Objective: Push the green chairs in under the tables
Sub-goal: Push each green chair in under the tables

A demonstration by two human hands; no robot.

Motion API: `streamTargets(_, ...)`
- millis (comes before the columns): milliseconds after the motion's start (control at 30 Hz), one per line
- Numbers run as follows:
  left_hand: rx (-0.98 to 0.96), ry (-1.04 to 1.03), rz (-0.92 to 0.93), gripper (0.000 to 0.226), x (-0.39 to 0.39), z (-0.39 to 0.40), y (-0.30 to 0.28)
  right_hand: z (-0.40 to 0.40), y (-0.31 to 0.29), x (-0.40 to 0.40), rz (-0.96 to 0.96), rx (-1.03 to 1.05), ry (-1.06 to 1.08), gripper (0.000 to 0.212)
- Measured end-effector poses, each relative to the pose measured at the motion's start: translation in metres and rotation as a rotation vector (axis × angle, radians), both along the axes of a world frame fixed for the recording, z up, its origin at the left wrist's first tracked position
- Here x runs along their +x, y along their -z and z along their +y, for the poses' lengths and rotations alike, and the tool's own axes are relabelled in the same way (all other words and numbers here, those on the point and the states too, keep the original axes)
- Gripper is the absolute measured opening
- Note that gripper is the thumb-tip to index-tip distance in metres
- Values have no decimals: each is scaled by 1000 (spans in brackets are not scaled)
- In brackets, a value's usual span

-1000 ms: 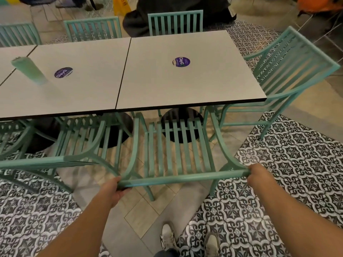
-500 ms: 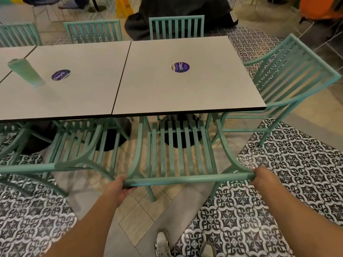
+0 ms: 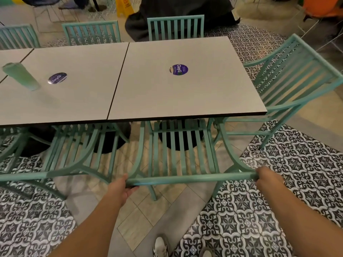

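Floor here is a mix: black-and-white patterned tile [image 3: 289,182] on both sides, with a strip of plain beige tile [image 3: 148,216] running up the middle toward the tables.

Far left on the left table [image 3: 74,97], near its left edge, there's a pale green cup [image 3: 20,76], a bit blurry, and just beside it a round purple sticker [image 3: 57,78]. The right table [image 3: 185,93] butts right up against it along a dark seam, with another purple sticker [image 3: 179,69] about dead center.

Near side, a green chair on the left [image 3: 74,156] sits with its seat partly under the left table's front edge. Next to it is the chair being handled [image 3: 178,154]: its seat's front is tucked under the right table's front edge, backrest rail sticking out toward the camera. Left hand [image 3: 120,188] wraps its fingers around the rail's left end; right hand [image 3: 267,179] is curled over the right end.

At the right table's right edge, another chair [image 3: 297,76] stands angled and pulled out. Along the far edge, three more chair backs [image 3: 175,27] poke up. Behind them: something dark and bulky [image 3: 185,8] and a yellow floor sign [image 3: 124,5].
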State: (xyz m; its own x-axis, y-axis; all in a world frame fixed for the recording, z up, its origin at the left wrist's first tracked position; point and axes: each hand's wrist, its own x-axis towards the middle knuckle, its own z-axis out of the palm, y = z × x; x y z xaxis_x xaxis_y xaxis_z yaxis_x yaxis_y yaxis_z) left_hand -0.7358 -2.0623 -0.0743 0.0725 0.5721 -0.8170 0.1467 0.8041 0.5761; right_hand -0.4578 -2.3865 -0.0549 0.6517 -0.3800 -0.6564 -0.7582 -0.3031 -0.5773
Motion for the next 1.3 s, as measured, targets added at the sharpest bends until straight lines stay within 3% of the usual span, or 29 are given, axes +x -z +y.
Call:
streamTargets(333,-8,-13,-14,37,22,11,1,8,8,25,-14,131,187,26)
streamTargets(500,-22,-10,-4,38,31,16,4,11,10,37,-23,150,251,35)
streamTargets(900,-21,7,-22,37,41,15,4,11,18,51,-17,89,218,35)
streamTargets(1167,-30,33,-22,38,41,14,1,8,20,49,-8,169,238,34)
streamTargets(1300,-33,96,12,41,39,14,0,5,25,44,4,302,272,36)
